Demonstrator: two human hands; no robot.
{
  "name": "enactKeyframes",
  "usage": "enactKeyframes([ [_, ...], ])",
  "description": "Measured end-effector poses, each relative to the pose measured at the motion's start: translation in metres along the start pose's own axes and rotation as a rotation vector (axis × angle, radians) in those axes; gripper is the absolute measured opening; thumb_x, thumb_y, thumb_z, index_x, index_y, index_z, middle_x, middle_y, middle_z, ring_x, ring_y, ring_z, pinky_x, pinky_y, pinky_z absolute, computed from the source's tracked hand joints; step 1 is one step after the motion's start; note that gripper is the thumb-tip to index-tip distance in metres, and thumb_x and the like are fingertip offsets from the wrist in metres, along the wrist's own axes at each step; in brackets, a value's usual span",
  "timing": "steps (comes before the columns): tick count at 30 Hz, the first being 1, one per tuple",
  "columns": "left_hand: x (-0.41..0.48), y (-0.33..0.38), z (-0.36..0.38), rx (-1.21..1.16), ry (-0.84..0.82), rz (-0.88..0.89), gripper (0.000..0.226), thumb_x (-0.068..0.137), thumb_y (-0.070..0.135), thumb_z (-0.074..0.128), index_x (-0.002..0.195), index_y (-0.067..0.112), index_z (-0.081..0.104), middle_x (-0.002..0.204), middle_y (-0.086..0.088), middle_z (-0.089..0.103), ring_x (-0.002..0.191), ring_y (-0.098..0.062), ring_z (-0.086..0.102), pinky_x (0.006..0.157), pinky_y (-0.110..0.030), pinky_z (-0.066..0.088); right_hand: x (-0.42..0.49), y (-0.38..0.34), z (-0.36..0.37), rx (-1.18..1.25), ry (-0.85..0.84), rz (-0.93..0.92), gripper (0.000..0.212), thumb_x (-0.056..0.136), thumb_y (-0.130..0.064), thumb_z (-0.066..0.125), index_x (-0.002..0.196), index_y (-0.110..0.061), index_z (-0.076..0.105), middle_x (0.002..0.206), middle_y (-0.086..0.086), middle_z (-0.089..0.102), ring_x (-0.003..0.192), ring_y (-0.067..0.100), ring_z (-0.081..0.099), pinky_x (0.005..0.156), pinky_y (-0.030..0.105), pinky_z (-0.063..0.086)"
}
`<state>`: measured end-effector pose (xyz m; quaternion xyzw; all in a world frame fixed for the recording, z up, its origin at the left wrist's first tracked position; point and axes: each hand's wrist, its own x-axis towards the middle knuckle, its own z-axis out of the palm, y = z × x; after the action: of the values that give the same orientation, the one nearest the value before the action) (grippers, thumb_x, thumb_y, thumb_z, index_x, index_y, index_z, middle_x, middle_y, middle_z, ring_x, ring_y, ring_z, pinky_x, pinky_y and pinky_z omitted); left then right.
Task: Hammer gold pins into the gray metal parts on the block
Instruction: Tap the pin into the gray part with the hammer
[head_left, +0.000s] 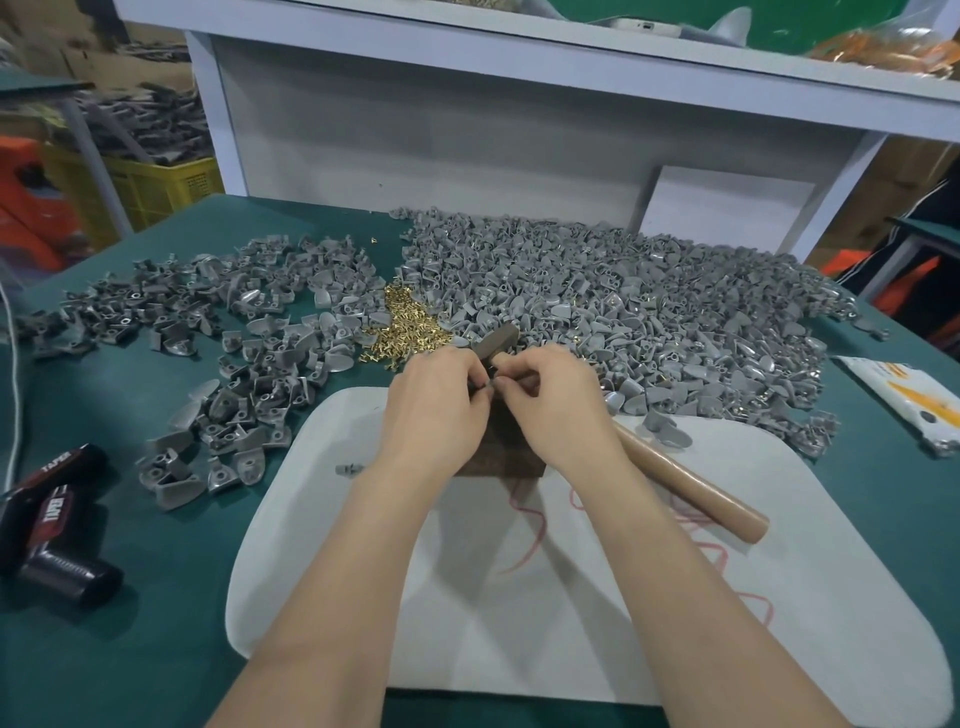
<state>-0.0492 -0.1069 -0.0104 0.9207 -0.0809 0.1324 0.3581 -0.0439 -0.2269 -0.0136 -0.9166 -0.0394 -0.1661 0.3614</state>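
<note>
Gray parts (623, 312) heap up across the far right of the green table (156, 649) and scatter more thinly to the left, with gold pins (405, 322) piled between them just behind the hands. The left hand (436, 410) and right hand (553, 402) curl their fingertips together, pinching a small gray piece (488, 383) above the dark block (498, 457) on the white pad (675, 623). The hammer (691, 488) lies slanted under the right wrist. Black boxes (52, 514) sit near the left edge and a white packet (904, 405) near the right; open pad shows beside both forearms
</note>
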Motion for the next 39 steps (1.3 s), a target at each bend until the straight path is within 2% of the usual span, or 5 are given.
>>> enactKeyframes([
  [22,-0.002,0.006,-0.003,0.021,-0.012,-0.027,0.013,0.089,0.018,0.059,0.094,0.011,0.07,0.1,-0.006,0.068,0.099,-0.031,0.057,0.083,-0.042,0.047,0.015,-0.021,-0.015,-0.307,-0.18,0.034,0.015,0.09,-0.02,0.057,0.091,-0.018,0.072,0.094,0.008,0.068,0.089,0.025,0.061,0.079,0.026,0.048],
  [31,-0.002,0.004,-0.001,0.003,0.011,-0.035,0.006,0.086,0.017,0.062,0.083,0.018,0.067,0.093,-0.003,0.068,0.097,-0.027,0.06,0.082,-0.04,0.048,0.009,-0.008,-0.017,-0.096,-0.173,0.042,0.017,0.091,-0.019,0.058,0.095,-0.016,0.074,0.097,0.002,0.072,0.093,0.019,0.064,0.086,0.031,0.048],
  [34,-0.002,0.004,-0.001,-0.002,0.021,-0.045,0.006,0.086,0.018,0.063,0.081,0.02,0.066,0.092,-0.001,0.068,0.096,-0.026,0.059,0.083,-0.04,0.048,0.008,0.004,-0.031,0.015,-0.057,0.088,0.02,0.093,-0.017,0.054,0.103,-0.013,0.071,0.094,-0.003,0.07,0.092,0.016,0.062,0.08,0.021,0.042],
  [36,-0.002,0.004,0.0,-0.01,0.015,-0.047,0.007,0.086,0.018,0.063,0.08,0.02,0.066,0.092,-0.001,0.068,0.098,-0.025,0.059,0.085,-0.041,0.048,0.008,0.016,-0.043,-0.082,0.034,0.144,0.022,0.093,-0.02,0.054,0.108,-0.014,0.068,0.098,0.001,0.069,0.086,0.015,0.058,0.074,0.019,0.038],
  [39,-0.002,0.005,-0.001,-0.012,0.009,-0.046,0.008,0.087,0.017,0.062,0.081,0.019,0.065,0.095,-0.001,0.067,0.099,-0.024,0.059,0.086,-0.042,0.048,0.005,0.027,-0.05,-0.342,-0.148,0.225,0.024,0.091,-0.032,0.057,0.105,-0.015,0.067,0.093,0.004,0.068,0.078,0.018,0.059,0.066,0.027,0.044],
])
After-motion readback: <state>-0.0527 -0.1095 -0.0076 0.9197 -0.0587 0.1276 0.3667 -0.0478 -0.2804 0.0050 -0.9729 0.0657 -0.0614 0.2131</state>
